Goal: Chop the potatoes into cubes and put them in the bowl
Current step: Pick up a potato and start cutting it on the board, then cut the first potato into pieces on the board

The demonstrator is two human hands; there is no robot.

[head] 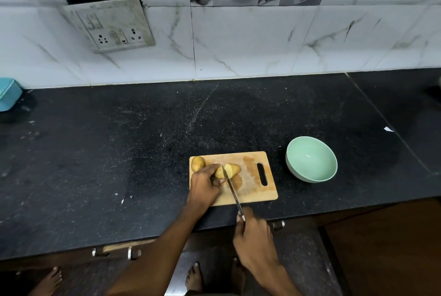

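- Potato on cut (228, 170): lies crosswise on the wooden cutting board (253, 190), long axis running from my left hand toward the board's handle slot; the right part shows a pale cut face.
- Left hand (204, 184): fingers curled over the left part of that potato, pinning it to the board.
- Right hand (254, 236): clenched round the handle of the kitchen knife (230, 187), nearer me than the board, off its front edge.
- Knife blade: runs forward from my right hand, across the potato's long axis, set in the cut just beside my left fingertips.
- Whole potato (198, 163): beyond my left hand, at the board's far left corner, uncut.
- Green bowl (311, 162): right of the board, beyond my right hand, nothing visible in it.
- My judgement: the right hand cuts, the left must retreat leftward along the axis.
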